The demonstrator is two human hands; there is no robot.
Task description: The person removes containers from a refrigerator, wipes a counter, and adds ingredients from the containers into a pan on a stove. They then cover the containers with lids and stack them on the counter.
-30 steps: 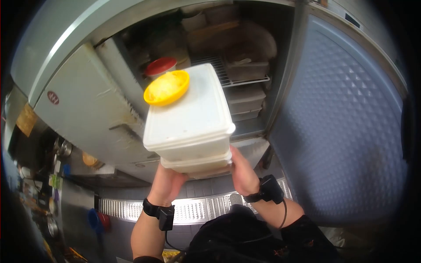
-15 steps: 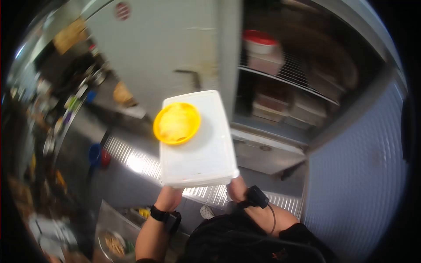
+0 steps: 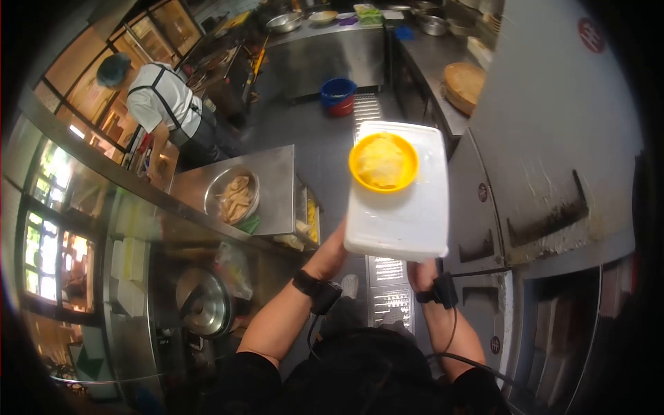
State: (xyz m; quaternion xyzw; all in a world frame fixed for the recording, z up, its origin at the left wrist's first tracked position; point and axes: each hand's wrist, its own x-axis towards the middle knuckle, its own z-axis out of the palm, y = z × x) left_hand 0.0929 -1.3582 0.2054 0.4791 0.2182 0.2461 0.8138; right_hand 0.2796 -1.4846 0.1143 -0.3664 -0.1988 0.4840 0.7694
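Observation:
A white plastic container [image 3: 401, 221] with a flat lid is held out in front of me, between both hands. On its lid, toward the far left side, sits a yellow bowl [image 3: 355, 167] with pale yellow contents I cannot identify. My left hand [image 3: 333, 256] grips the container's near left side, fingers mostly hidden beneath it. Under the near right corner, my right hand [image 3: 421, 274] supports the container, its fingers also largely hidden.
Grey refrigerator doors [image 3: 553, 138] stand close on my right. To the left is a steel table [image 3: 273, 162] with a metal bowl [image 3: 209, 200] of pale food. A co-worker [image 3: 162, 97] stands beyond it. Blue and red buckets [image 3: 339, 97] rest on the floor ahead.
My view has swung left, away from the open refrigerator, toward the kitchen aisle. The container and yellow bowl are still in both hands.

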